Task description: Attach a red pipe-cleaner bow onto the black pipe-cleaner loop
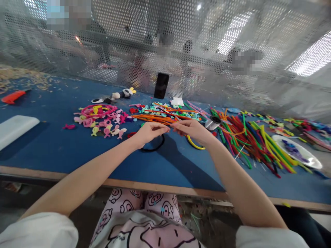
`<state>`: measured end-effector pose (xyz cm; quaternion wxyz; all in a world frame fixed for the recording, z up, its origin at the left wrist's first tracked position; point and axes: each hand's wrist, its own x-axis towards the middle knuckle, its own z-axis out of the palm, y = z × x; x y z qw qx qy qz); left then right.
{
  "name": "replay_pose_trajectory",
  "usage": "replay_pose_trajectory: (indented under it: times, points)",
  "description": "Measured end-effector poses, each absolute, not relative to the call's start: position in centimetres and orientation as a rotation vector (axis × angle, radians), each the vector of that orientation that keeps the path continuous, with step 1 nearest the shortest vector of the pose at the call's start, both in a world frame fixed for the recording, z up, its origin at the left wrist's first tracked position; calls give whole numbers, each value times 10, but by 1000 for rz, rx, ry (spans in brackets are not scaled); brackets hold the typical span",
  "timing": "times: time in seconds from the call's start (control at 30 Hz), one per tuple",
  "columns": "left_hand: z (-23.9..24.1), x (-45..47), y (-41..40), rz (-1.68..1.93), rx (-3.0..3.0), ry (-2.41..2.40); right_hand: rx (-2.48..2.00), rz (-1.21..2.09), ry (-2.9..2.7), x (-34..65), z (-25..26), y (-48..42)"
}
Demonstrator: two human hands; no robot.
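Observation:
My left hand and my right hand meet above the blue table, fingertips pinched together on something small and thin that I cannot make out. A black loop lies under the left hand and a yellow curved pipe cleaner under the right. Just behind the hands lies a bundle of orange pipe cleaners.
A pile of pink and yellow twisted shapes lies at left, and a heap of coloured pipe cleaners at right beside a white plate. A black phone leans on the perforated screen. White block and orange tool sit far left.

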<state>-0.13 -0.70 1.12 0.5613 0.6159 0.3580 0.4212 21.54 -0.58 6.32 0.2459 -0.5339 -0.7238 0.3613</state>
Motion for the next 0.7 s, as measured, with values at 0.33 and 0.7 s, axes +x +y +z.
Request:
replay_pose_trajectory:
  times: [0.33, 0.7]
  points:
    - [3, -9, 0, 1145, 1347, 859, -2240, -248, -2197, 264, 26, -35]
    - [11, -14, 1, 1176, 969, 779, -1907, -86, -1693, 315, 75, -13]
